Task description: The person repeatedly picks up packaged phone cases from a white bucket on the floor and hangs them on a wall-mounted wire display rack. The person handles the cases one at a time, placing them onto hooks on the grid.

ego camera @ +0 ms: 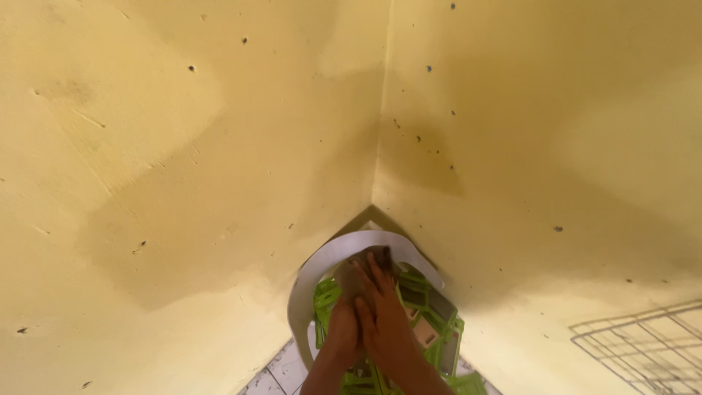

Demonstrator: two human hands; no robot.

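Both my hands reach into the corner of two yellow walls, over a white plastic chair (322,265) with a curved back. My left hand (342,322) and my right hand (380,311) press together on a grey-brown flat object (349,272) that they hold from both sides. The chair seat carries a pile of bright green framed pieces (435,322) with grey and brown faces. What the grey-brown object is cannot be told.
Yellow walls with dark specks and darker damp-looking patches fill most of the view. A grey wire grid (643,344) leans at the lower right. White floor tiles (281,373) show below the chair at the bottom.
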